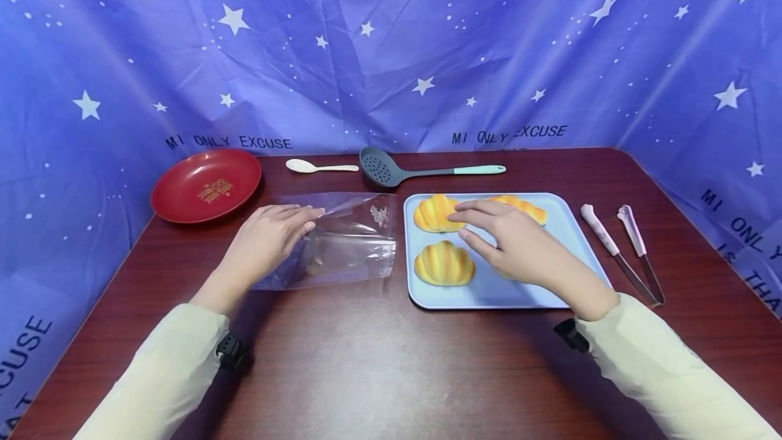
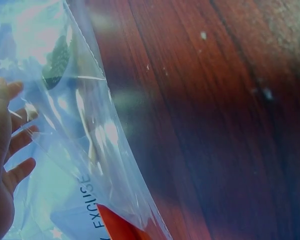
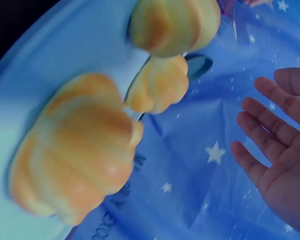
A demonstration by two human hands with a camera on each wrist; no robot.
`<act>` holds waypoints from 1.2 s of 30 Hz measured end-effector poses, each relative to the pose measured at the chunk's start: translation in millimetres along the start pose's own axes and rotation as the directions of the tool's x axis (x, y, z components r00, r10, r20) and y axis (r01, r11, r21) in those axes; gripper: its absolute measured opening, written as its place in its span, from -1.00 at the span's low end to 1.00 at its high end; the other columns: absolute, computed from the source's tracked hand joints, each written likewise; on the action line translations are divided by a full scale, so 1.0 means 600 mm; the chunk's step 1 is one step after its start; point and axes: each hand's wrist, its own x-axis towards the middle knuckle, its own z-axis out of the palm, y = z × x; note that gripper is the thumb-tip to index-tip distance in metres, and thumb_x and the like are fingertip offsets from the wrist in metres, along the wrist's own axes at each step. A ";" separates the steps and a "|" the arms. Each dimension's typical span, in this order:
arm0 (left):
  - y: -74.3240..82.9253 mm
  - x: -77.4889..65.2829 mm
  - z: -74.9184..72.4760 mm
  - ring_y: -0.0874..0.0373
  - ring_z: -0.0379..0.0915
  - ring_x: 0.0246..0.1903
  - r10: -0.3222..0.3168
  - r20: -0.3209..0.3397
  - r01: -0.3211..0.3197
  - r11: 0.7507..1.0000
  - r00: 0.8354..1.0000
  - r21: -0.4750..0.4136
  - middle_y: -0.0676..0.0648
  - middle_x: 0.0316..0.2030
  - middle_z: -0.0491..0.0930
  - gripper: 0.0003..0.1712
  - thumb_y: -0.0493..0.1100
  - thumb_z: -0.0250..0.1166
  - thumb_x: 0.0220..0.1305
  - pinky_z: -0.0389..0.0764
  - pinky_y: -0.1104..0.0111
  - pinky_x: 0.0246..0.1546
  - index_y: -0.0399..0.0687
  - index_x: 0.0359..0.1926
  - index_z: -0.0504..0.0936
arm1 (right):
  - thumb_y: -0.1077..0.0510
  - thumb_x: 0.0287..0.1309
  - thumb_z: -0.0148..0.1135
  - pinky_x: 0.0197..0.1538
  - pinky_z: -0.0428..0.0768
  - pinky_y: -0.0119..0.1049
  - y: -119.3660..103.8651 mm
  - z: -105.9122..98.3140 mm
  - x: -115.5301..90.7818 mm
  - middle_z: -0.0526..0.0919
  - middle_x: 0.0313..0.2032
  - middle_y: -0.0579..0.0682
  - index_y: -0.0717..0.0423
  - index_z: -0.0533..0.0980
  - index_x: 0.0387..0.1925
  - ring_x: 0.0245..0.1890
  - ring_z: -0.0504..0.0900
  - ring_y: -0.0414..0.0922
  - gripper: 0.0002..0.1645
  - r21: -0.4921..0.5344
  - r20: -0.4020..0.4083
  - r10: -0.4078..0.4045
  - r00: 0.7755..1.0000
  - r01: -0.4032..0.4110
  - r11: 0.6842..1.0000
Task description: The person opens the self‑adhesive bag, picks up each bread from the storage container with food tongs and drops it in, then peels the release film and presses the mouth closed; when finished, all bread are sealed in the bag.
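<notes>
My left hand is over a clear plastic bag that lies on the table, its fingertips at the bag's far side. In the left wrist view the fingers are spread beside the shiny film. My right hand hovers above a light blue tray, fingers loosely extended and holding nothing. Ridged yellow-orange bread rolls sit on that tray: one at the back left, one in front of it, and another behind the hand. Part of the tray is hidden under the right hand.
A red plate stands at the back left. Along the back edge lie a white spoon and a dark slotted skimmer with a mint handle. Metal tongs with pale paw-shaped tips lie right of the tray. A starry blue cloth hangs behind.
</notes>
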 end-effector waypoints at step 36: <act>-0.006 -0.005 -0.002 -0.18 0.56 0.15 -0.029 0.020 0.029 0.999 0.999 0.020 -0.19 0.11 0.67 -0.60 -0.13 0.30 0.41 0.46 -0.06 0.21 0.02 0.23 0.67 | -0.03 0.26 0.41 -0.19 0.32 -0.76 0.183 -0.061 -0.202 0.43 -0.20 -0.68 0.19 0.55 0.24 -0.23 0.41 -0.65 -0.39 0.297 -0.368 0.707 0.604 -0.644 0.705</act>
